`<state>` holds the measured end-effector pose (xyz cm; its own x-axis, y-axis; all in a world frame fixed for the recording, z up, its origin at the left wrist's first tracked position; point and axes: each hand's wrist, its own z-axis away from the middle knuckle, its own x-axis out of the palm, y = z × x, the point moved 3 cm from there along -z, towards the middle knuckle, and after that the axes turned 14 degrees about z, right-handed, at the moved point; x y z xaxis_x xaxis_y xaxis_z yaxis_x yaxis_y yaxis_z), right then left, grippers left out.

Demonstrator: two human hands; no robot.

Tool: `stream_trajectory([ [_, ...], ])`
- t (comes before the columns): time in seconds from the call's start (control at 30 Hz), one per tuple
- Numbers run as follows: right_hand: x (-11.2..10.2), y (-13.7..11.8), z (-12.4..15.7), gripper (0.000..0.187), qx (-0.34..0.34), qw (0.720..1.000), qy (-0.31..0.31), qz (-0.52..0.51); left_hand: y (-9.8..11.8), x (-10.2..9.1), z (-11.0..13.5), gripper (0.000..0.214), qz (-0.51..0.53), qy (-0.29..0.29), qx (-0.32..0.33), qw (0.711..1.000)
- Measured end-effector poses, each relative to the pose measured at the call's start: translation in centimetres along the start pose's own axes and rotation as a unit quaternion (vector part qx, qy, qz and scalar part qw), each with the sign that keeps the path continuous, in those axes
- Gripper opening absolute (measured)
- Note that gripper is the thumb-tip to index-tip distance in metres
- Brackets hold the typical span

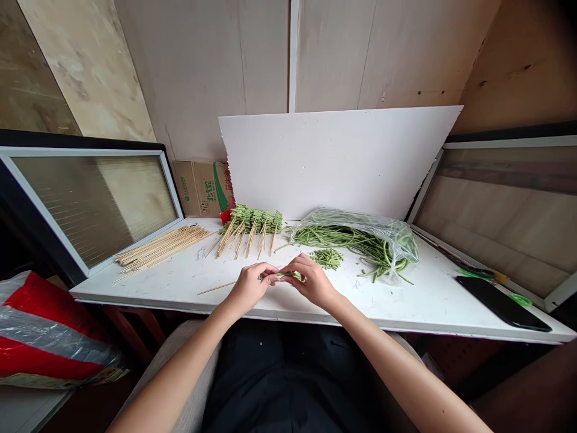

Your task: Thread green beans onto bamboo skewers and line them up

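My left hand (250,286) and my right hand (310,280) meet at the front middle of the white table (433,300). Both are closed on a short bundle of green bean pieces (283,275) held between them. A bamboo skewer (216,288) sticks out to the left from under my left hand, and I cannot tell whether it passes through the beans. Just beyond my right hand lies a small heap of cut bean pieces (327,258). Behind it, a clear plastic bag of long green beans (360,239) lies on its side.
Finished bean skewers (250,226) lie in a row at the back. A pile of bare bamboo skewers (162,245) lies at the left. A black phone (501,302) and scissors with green handles (478,272) are at the right. A cardboard box (202,187) and white board (333,159) stand behind.
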<state>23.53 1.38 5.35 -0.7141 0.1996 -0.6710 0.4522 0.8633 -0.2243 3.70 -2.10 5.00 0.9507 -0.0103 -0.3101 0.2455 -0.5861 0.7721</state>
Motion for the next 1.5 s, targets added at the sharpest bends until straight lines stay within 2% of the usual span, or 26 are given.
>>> stream_trajectory([
  [0.17,-0.1,-0.1,0.0,0.021,0.000,1.000,0.021,0.019,-0.2,0.1,0.0,0.019,-0.010,0.003,-0.009,1.000],
  [0.33,0.3,-0.7,0.0,0.016,-0.002,1.000,-0.004,0.010,-0.6,0.4,0.1,0.013,-0.042,-0.027,0.003,0.999],
  [0.57,0.7,-1.3,0.2,0.038,0.009,0.998,-0.005,-0.061,-0.6,1.2,0.3,0.022,-0.050,-0.070,0.022,0.996],
  [0.7,1.0,-1.0,0.4,0.041,0.034,0.994,-0.030,-0.097,-0.8,1.4,0.4,0.024,-0.022,-0.084,-0.002,0.996],
  [0.93,1.1,-0.3,0.4,0.026,0.035,0.991,-0.035,-0.124,-1.4,1.7,0.5,0.025,0.075,-0.115,-0.067,0.988],
  [1.03,0.3,0.8,0.0,0.010,0.049,0.994,-0.009,-0.095,-1.4,1.5,0.3,0.025,0.112,-0.090,-0.087,0.986],
  [1.17,-1.3,4.3,0.0,0.025,0.096,0.995,0.029,0.010,-2.4,0.9,0.1,0.038,0.152,-0.050,-0.113,0.981],
  [1.33,-1.3,9.3,1.9,0.026,0.187,0.973,-0.031,0.132,-5.0,1.0,0.3,0.054,0.215,-0.022,-0.175,0.961],
  [1.5,0.1,10.5,3.4,0.024,0.196,0.952,-0.065,0.226,-6.7,1.4,0.5,0.063,0.270,0.004,-0.224,0.936],
])
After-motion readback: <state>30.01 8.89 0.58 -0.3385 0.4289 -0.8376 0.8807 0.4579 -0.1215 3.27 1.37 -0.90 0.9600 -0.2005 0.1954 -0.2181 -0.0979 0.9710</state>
